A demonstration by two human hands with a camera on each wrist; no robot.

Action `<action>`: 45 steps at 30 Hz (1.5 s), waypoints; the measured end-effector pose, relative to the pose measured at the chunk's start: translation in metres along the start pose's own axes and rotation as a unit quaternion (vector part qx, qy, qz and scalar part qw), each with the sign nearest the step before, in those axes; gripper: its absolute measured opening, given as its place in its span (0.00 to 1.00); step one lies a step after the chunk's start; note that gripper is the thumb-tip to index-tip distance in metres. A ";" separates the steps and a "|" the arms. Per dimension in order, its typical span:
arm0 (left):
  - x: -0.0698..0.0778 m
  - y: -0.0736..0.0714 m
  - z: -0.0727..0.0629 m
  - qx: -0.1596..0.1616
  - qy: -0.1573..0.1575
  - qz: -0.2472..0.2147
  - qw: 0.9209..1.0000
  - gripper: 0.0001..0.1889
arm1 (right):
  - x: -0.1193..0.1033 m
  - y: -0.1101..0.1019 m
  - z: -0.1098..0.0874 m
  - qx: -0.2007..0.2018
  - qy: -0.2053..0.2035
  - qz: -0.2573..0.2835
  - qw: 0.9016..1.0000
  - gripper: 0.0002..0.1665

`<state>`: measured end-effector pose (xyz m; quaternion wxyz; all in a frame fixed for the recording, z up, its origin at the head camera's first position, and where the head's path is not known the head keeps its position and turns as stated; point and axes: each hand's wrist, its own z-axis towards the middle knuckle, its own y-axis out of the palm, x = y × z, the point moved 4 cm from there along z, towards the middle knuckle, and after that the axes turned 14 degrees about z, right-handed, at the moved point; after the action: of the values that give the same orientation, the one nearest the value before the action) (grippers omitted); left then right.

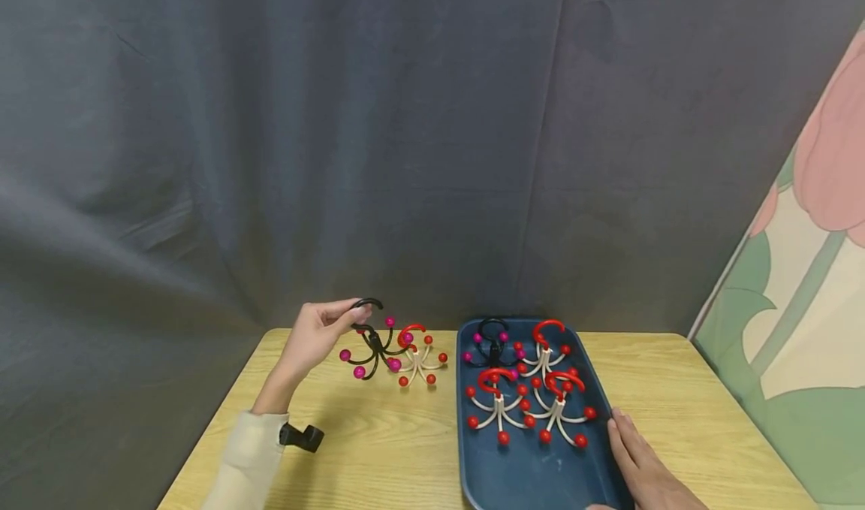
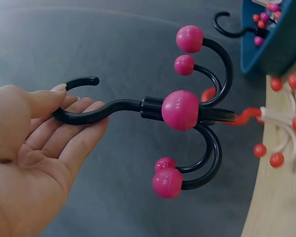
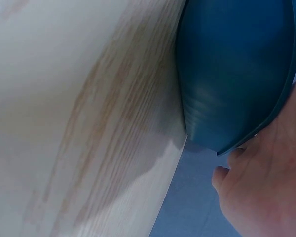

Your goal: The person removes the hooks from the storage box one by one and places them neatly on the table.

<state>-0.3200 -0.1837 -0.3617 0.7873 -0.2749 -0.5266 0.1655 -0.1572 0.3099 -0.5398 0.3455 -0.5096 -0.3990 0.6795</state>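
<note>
My left hand [image 1: 317, 337] is raised over the left of the table and pinches a black multi-arm hook [image 2: 153, 108] by its curved top. Its black arms end in pink balls and hang free. Just behind it a white multi-arm hook [image 1: 420, 360] with a red top and red balls is on the table. My right hand [image 1: 645, 461] touches the right side of the blue tray [image 1: 527, 480] with straight fingers. Inside the tray are another black hook [image 1: 495, 354] and several white-and-red hooks [image 1: 500, 412].
The tray stands lengthwise on a light wooden table [image 1: 392, 450]. A grey cloth [image 1: 405, 157] hangs behind the table. At the right is a panel [image 1: 797, 345] painted with pink flowers and green leaves.
</note>
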 end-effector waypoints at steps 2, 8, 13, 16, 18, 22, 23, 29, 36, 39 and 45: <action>-0.005 -0.002 -0.001 0.003 -0.010 0.007 1.000 0.17 | 0.001 0.001 0.000 -0.001 0.000 0.000 1.000 0.74; -0.025 -0.003 0.000 0.009 -0.037 0.018 0.999 0.17 | 0.001 0.000 -0.001 -0.001 0.002 0.012 1.000 0.74; -0.040 -0.003 0.003 0.011 -0.056 0.010 0.998 0.19 | -0.002 -0.001 -0.002 -0.015 0.016 0.030 0.999 0.74; -0.050 -0.002 0.005 0.014 -0.064 0.010 0.998 0.19 | -0.005 -0.003 -0.002 -0.028 0.024 0.061 0.997 0.75; -0.056 0.000 0.006 0.017 -0.070 0.007 0.997 0.19 | -0.006 -0.004 -0.001 -0.034 0.029 0.074 0.996 0.75; -0.068 0.005 0.010 0.020 -0.080 -0.004 0.997 0.19 | -0.008 -0.005 0.000 -0.041 0.039 0.080 0.995 0.76; -0.071 0.007 0.011 0.022 -0.086 -0.008 0.996 0.19 | -0.009 -0.005 0.000 -0.043 0.041 0.081 0.995 0.76; -0.087 0.018 0.017 0.017 -0.112 -0.006 0.994 0.18 | -0.009 -0.006 0.001 -0.048 0.044 0.084 0.994 0.76; -0.098 0.029 0.017 0.031 -0.106 0.014 0.994 0.19 | -0.009 -0.005 0.000 -0.044 0.041 0.081 0.995 0.75; -0.101 0.033 0.018 0.030 -0.106 0.011 0.994 0.19 | -0.009 -0.005 0.000 -0.045 0.044 0.080 0.995 0.75; -0.104 0.041 0.019 0.027 -0.107 0.013 0.994 0.17 | -0.008 -0.006 0.000 -0.055 0.055 0.090 0.993 0.75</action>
<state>-0.3773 -0.2036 -0.4573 0.7315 -0.2408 -0.5993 0.2184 -0.1551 0.3056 -0.5315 0.2761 -0.5981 -0.3688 0.6557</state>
